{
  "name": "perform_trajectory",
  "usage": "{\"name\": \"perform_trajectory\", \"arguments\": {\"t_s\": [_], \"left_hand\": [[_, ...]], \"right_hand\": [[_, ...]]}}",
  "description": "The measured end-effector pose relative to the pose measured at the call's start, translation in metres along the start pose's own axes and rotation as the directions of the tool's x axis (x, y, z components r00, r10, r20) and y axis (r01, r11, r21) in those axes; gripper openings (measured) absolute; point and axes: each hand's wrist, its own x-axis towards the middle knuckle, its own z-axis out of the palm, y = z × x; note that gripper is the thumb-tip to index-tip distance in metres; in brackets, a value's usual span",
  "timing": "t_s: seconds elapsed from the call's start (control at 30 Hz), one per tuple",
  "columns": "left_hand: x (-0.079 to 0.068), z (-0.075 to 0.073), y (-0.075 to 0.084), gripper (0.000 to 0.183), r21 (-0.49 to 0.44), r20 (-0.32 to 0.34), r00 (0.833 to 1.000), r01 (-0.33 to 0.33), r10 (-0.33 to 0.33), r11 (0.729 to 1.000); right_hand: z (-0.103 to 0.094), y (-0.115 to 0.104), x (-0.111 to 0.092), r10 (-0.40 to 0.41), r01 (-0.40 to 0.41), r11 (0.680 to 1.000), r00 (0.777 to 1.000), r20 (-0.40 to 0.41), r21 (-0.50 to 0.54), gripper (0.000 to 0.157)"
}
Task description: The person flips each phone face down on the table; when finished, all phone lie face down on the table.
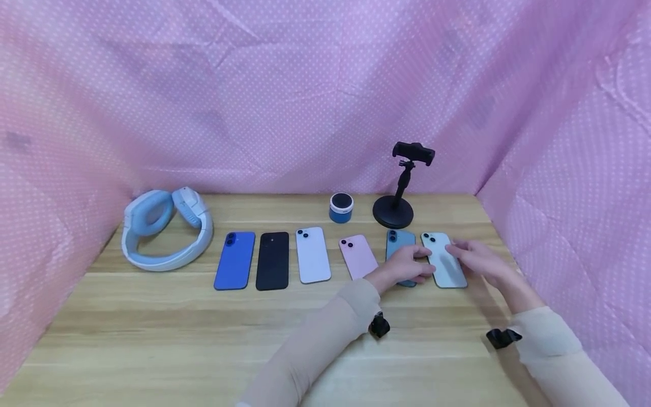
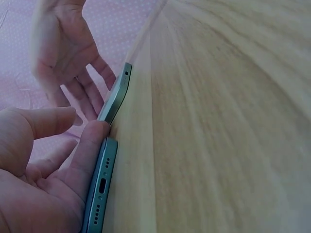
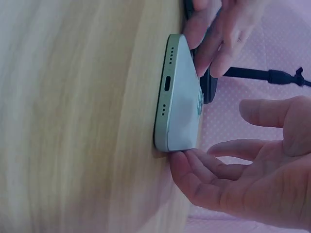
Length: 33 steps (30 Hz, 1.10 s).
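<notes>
Sleeves (image 1: 317, 342) nearest cam; L hand (image 1: 405, 264) was over teal phone (image 1: 398, 239), R hand (image 1: 480, 260) at edge of pale phone (image 1: 450, 275), thumbs (image 3: 266, 112) & fingers (image 3: 184, 175) apart.

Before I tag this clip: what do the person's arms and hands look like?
Left sleeve and right sleeve: plain pale beige, reaching the wrists. Small black left wrist camera, black right wrist camera. Left hand and right hand: ungloved. No cables visible.
</notes>
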Motion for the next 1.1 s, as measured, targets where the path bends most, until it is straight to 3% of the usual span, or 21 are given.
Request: {"name": "perform_trajectory", "arguments": {"t_s": [0.1, 0.23, 0.37, 0.67, 0.8, 1.0, 1.1], "left_hand": [[0.001, -0.002, -0.002, 0.04, -0.007, 0.0, 1.0, 0.0, 0.0, 1.0], [0.001, -0.002, -0.005, 0.04, -0.014, -0.003, 1.0, 0.01, -0.01, 1.0], [0.001, -0.001, -0.006, 0.039, -0.01, -0.02, 1.0, 0.006, -0.006, 1.0], [0.002, 0.001, 0.001, 0.037, 0.008, -0.034, 0.999, 0.005, -0.005, 1.0], [0.002, 0.001, 0.003, 0.039, 0.008, -0.022, 1.0, -0.003, 0.003, 1.0], [0.002, 0.002, 0.001, 0.051, -0.067, 0.001, 1.0, 0.011, -0.011, 0.998], [0.003, 0.001, 0.001, 0.054, -0.101, 0.004, 1.0, 0.012, -0.011, 0.995]], "right_hand": [[-0.003, 0.002, 0.001, 0.017, -0.023, 0.992, 0.999, 0.041, 0.126, 0.073], [-0.006, 0.009, 0.0, 0.054, -0.084, 0.952, 0.993, 0.109, 0.295, 0.075], [-0.006, 0.014, 0.0, 0.055, -0.09, 0.926, 0.993, 0.106, 0.368, 0.076], [-0.013, 0.018, 0.001, 0.055, -0.085, 0.907, 0.995, 0.084, 0.412, 0.079], [-0.016, 0.022, 0.002, 0.046, -0.076, 0.914, 0.995, 0.086, 0.398, 0.078], [-0.013, 0.029, 0.002, 0.02, -0.048, 0.938, 0.996, 0.085, 0.344, 0.074], [-0.013, 0.027, 0.003, 0.013, -0.046, 0.931, 0.996, 0.093, 0.363, 0.074]]}}
